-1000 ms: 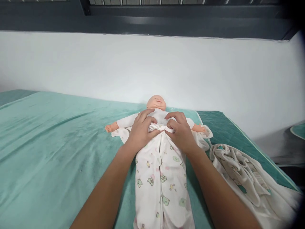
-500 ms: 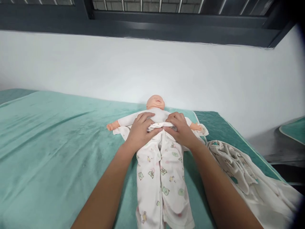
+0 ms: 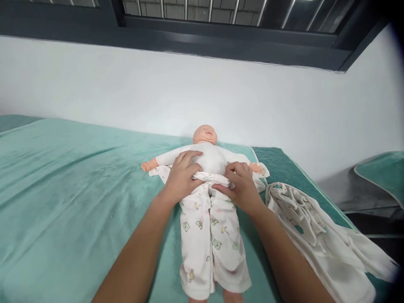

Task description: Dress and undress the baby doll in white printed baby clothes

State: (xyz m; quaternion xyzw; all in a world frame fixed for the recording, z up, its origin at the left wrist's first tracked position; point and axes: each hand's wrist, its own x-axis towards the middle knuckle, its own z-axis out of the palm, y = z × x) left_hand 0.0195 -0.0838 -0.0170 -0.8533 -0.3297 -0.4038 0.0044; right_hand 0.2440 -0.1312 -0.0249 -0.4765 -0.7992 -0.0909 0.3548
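A baby doll [image 3: 205, 134] lies on its back with its arms spread, its head toward the wall. White printed pants [image 3: 195, 235] cover its legs, and their hems end above the lower legs. My left hand [image 3: 183, 176] grips the waistband on the left side of the doll's belly. On the right side, my right hand [image 3: 241, 185] pinches the same waistband, thumb below and fingers above. The waistband [image 3: 214, 177] is bunched between the hands. A printed cloth [image 3: 259, 183] lies spread beneath the doll's torso and arms.
Green sheet [image 3: 78, 202] under the doll. Crumpled white clothes [image 3: 315, 235] lie at the right, beside my right forearm. Behind the doll stands a white wall [image 3: 158, 92] below a dark window frame [image 3: 221, 40]. Another green-covered surface [image 3: 383, 174] is at the far right.
The waistband has moved down the doll's belly, toward me, with my right hand shifting down and right. More of the white torso shows, and the lower legs now appear below the hems.
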